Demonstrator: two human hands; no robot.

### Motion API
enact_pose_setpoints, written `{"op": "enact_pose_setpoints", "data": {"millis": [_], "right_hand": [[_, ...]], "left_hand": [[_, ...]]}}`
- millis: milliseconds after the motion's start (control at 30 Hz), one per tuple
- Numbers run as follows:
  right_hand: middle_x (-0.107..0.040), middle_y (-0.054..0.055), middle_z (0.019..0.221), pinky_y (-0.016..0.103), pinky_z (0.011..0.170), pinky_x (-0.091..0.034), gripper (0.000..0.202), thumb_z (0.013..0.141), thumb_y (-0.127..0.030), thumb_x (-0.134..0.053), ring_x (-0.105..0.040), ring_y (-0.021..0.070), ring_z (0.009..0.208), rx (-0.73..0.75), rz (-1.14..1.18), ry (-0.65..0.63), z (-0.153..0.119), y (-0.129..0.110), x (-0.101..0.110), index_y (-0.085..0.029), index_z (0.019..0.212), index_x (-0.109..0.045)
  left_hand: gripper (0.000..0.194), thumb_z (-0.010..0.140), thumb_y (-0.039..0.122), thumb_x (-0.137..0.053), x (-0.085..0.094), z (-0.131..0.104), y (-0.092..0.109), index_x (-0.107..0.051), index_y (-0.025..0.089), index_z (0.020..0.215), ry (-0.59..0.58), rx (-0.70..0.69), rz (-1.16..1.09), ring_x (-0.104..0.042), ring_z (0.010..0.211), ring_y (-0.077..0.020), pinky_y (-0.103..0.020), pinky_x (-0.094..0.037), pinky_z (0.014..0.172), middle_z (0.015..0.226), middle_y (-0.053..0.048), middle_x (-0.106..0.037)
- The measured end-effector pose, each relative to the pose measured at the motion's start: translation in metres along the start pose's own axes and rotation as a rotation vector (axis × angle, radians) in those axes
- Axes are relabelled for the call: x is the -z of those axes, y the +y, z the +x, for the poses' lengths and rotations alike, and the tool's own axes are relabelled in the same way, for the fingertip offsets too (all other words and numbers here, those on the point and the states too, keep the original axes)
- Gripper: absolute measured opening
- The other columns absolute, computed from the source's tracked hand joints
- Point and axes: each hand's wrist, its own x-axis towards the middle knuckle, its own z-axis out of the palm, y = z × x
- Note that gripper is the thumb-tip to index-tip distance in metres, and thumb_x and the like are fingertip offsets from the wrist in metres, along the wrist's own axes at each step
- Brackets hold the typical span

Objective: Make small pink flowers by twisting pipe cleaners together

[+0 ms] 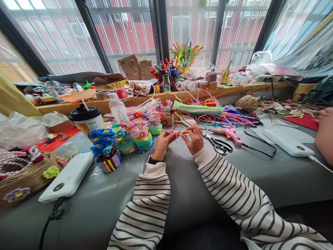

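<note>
Pinched between both hands, just above the grey table, is a small pink pipe cleaner (178,133) with a bent, looped middle. My left hand (162,144) closes its fingertips on one end, and my right hand (194,139) grips the other side. Fine detail of the loops is too small to make out. Left of my hands stand small pots of pipe-cleaner flowers: pink ones (139,132) in a green and yellow pot, and blue ones (103,142) in a striped pot. Black-handled scissors (218,143) and a pink glue gun (230,134) lie right of my right hand.
Bundled pipe cleaners (199,108) lie behind my hands. A lidded drink cup (90,119) and a clear bottle (118,107) stand back left. White power banks (69,177) with cables lie on both sides. At the right edge shows another person's arm (324,135).
</note>
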Motion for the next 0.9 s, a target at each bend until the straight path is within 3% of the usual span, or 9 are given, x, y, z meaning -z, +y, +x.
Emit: {"op": "enact_pose_setpoints", "data": {"millis": [900], "right_hand": [[-0.056, 0.005, 0.080, 0.030, 0.071, -0.033, 0.015, 0.076, -0.028, -0.051, -0.045, 0.0168, 0.079, 0.068, -0.083, -0.068, -0.0027, -0.0014, -0.0014, -0.018, 0.073, -0.062]], "left_hand": [[0.025, 0.053, 0.026, -0.068, -0.0007, -0.0003, 0.0007, -0.057, 0.012, 0.071, -0.054, 0.061, 0.038, -0.055, 0.067, -0.0079, -0.024, -0.043, 0.070, 0.074, -0.001, -0.060]]}}
